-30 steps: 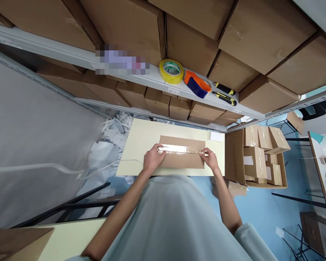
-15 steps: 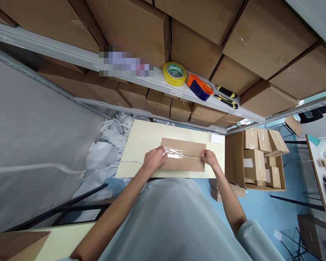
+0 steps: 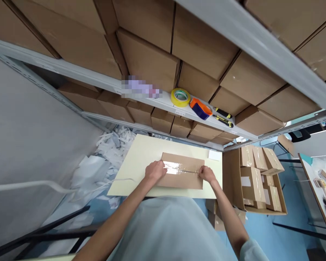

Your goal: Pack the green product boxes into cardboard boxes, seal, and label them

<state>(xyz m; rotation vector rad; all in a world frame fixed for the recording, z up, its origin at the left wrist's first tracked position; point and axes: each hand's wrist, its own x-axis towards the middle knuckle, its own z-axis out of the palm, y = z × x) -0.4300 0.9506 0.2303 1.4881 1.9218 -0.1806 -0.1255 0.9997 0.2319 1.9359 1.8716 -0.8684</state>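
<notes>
A flat brown cardboard box (image 3: 183, 181) lies on the pale yellow table, a strip of shiny clear packing tape (image 3: 176, 168) running along its middle seam. At the left end of that seam, my left hand (image 3: 155, 171) is closed, its curled fingers on the box's edge and the tape end. My right hand (image 3: 207, 174) is closed in a pinch at the opposite end of the seam. Its fingertips touch the box there, and whether they grip tape or cardboard is too small to tell.
Above stands a shelf (image 3: 152, 99) of cartons, holding a yellow tape roll (image 3: 180, 97), an orange and blue tape dispenser (image 3: 201, 108) and box cutters (image 3: 223, 120). A large open carton (image 3: 232, 181) with several small boxes is right of the table (image 3: 125, 174). Paper scraps (image 3: 108, 145) lie left.
The view has tilted up, so the table, box and hands appear lower. Both hands stay at the two ends of the box, with their grip little altered.
</notes>
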